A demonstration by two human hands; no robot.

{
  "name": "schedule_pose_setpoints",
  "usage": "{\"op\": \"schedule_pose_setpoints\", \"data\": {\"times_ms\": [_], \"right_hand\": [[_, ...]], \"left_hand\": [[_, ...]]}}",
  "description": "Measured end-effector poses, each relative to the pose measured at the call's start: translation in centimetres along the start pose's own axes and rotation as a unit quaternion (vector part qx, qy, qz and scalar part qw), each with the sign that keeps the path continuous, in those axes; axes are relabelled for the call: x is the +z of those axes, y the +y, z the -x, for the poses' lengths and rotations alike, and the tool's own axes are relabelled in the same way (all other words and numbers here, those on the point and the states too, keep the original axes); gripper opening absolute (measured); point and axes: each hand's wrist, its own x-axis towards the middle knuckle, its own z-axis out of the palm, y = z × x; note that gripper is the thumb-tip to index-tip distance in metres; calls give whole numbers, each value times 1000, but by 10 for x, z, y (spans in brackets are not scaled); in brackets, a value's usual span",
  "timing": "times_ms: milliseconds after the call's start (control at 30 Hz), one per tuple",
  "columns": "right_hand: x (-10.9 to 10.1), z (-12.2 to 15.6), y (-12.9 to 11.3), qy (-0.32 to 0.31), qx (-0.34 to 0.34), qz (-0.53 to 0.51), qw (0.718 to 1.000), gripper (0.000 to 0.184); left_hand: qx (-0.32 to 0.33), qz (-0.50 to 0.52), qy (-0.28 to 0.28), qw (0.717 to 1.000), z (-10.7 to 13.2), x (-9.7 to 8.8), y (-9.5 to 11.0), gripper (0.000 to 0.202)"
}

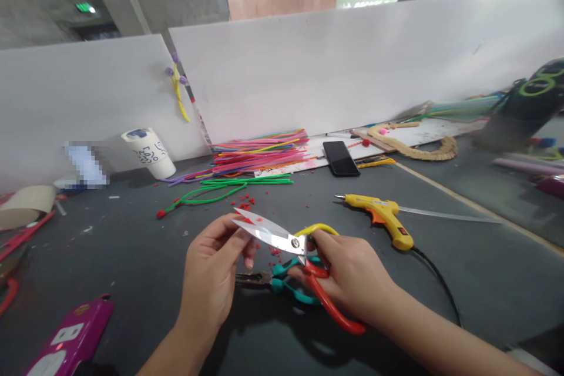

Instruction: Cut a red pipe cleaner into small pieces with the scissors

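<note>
My right hand [352, 270] grips a pair of scissors [277, 238] with one yellow and one red handle. The blades are slightly apart and point left, with a bit of red showing between them. At the blade tips, my left hand [211, 270] is closed in a pinch; what its fingers hold is mostly hidden. Below the scissors, pliers with teal handles [282, 273] lie on the table, partly covered by my right hand. Small red scraps [247, 200] are scattered beyond the blades. Green pipe cleaners [211, 194], one with a red tip, lie behind my left hand.
A yellow glue gun [383, 211] with its cord lies at right. Farther back are a black phone [341, 158], a pile of colourful pipe cleaners [259, 155] and a white cup [150, 153]. A magenta power strip [70, 338] sits front left. White panels [343, 70] border the table.
</note>
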Motion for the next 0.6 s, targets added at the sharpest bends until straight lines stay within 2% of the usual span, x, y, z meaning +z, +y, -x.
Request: {"op": "schedule_pose_setpoints", "data": {"times_ms": [600], "right_hand": [[2, 1, 1, 12, -17, 2, 1000, 38]], "left_hand": [[-36, 29, 9, 999, 1, 0, 0, 1]]}}
